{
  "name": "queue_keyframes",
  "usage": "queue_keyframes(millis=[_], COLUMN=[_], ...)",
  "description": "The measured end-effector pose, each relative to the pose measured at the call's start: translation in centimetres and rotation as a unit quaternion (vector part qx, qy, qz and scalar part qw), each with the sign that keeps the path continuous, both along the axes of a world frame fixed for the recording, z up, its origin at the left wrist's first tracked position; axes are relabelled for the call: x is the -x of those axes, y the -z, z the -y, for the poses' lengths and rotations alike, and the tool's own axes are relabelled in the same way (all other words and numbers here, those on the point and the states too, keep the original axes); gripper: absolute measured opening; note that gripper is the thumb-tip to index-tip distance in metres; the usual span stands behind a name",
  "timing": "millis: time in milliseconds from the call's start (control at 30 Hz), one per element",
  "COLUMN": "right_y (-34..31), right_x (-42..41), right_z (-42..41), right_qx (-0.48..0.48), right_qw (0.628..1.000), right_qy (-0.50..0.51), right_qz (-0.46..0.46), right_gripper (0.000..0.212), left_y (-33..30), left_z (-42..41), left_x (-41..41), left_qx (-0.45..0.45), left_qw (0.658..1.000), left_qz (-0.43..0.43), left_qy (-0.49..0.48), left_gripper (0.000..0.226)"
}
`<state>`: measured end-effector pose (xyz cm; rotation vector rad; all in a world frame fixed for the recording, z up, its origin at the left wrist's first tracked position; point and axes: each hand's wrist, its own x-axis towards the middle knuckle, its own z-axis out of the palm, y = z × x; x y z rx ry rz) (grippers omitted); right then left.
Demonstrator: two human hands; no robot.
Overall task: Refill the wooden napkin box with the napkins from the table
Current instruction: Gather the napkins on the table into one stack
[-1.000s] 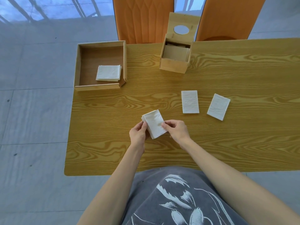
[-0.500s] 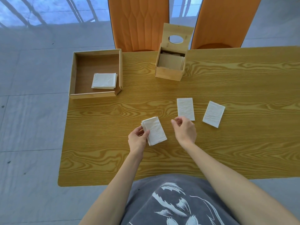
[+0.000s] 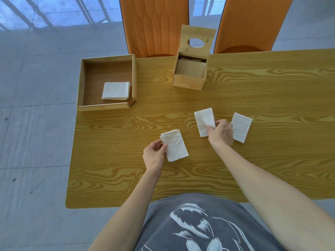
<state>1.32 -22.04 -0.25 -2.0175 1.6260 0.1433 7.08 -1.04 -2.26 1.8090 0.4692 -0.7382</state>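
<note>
Lying under right hand: napkin

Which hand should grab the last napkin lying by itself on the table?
Probably the right hand: it lies right beside that lone napkin, though pinching another napkin. The left hand is farther away, holding the stack.

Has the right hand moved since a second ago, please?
Yes. The right hand left the stack held by the left hand and reached right to a loose napkin on the table.
</note>
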Motion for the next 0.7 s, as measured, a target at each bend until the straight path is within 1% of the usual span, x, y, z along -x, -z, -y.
queue_keyframes(millis=[100,167,233,300,333,367,433,500,567,633,700], right_y=[-0.1,-0.2,-0.4,-0.3,-0.5,-0.8,-1.5,-1.8,-1.8,-1.5,-1.1], right_x=[0.5,0.9,1.4,1.9,2.2,2.5,3.0,3.6,3.9,4.1,4.1], right_z=[0.1,0.0,-0.1,-0.3,-0.4,-0.6,-1.2,-1.9,-2.7,-3.6,-4.4], right_qx=[0.014,-0.006,-0.037,-0.087,-0.130,-0.180,-0.271,-0.317,-0.338,-0.355,-0.373], right_qw=[1.000,0.998,0.992,0.978,0.965,0.945,0.903,0.889,0.887,0.882,0.874], right_qy=[-0.018,-0.010,0.007,0.042,0.075,0.105,0.125,0.077,0.014,-0.034,-0.060], right_qz=[0.017,0.060,0.119,0.186,0.218,0.252,0.307,0.321,0.315,0.307,0.306], right_gripper=[0.031,0.031,0.028,0.015,0.011,0.012,0.037,0.057,0.063,0.063,0.062], left_y=[0.0,0.0,-0.1,-0.1,-0.1,-0.1,-0.1,-0.1,-0.1,-0.1,-0.2], left_z=[0.2,0.3,0.5,0.6,0.6,0.6,0.7,0.8,0.9,0.9,0.8], left_x=[0.2,0.4,0.6,0.8,0.9,1.0,1.2,1.2,1.2,1.3,1.4], left_qx=[0.005,0.011,0.017,0.020,0.021,0.021,0.022,0.025,0.027,0.030,0.034], left_qw=[1.000,1.000,1.000,1.000,1.000,1.000,1.000,1.000,1.000,0.999,0.999], left_qz=[0.000,0.000,-0.001,-0.001,0.000,0.001,0.006,0.007,0.004,0.004,0.009], left_qy=[0.000,-0.003,-0.005,-0.006,-0.007,-0.008,-0.010,-0.012,-0.010,-0.011,-0.013], left_gripper=[0.029,0.028,0.028,0.029,0.030,0.030,0.029,0.029,0.029,0.030,0.030])
